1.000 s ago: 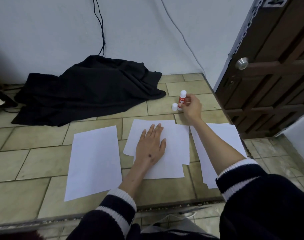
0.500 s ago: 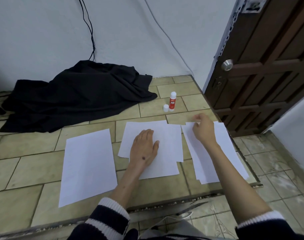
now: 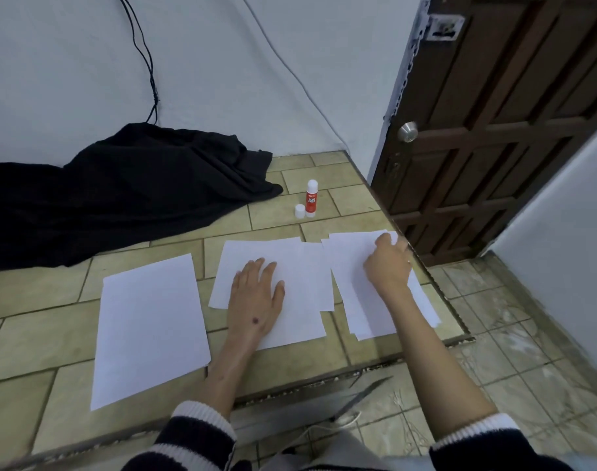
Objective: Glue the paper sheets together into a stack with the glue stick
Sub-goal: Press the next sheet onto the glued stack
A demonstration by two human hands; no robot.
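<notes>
1. Three groups of paper lie on the tiled ledge (image 3: 290, 365): a single sheet (image 3: 151, 328) at the left, the middle stack (image 3: 300, 294), and the loose pile (image 3: 355, 300) at the right.
2. The right hand (image 3: 387, 266) rests on the loose pile's far edge, fingers curled at the top sheet's corner; whether it already pinches a sheet cannot be told.
3. The step seems to be picking up the next sheet; it should peel only one, from that corner.
4. The left hand (image 3: 256, 300) lies flat with straight fingers on the middle stack, pinning it; keeping this pressure would stop sliding.
5. The glue stick (image 3: 311, 198) stands upright farther back, its cap (image 3: 300, 211) just beside it, well apart from both hands.
</notes>
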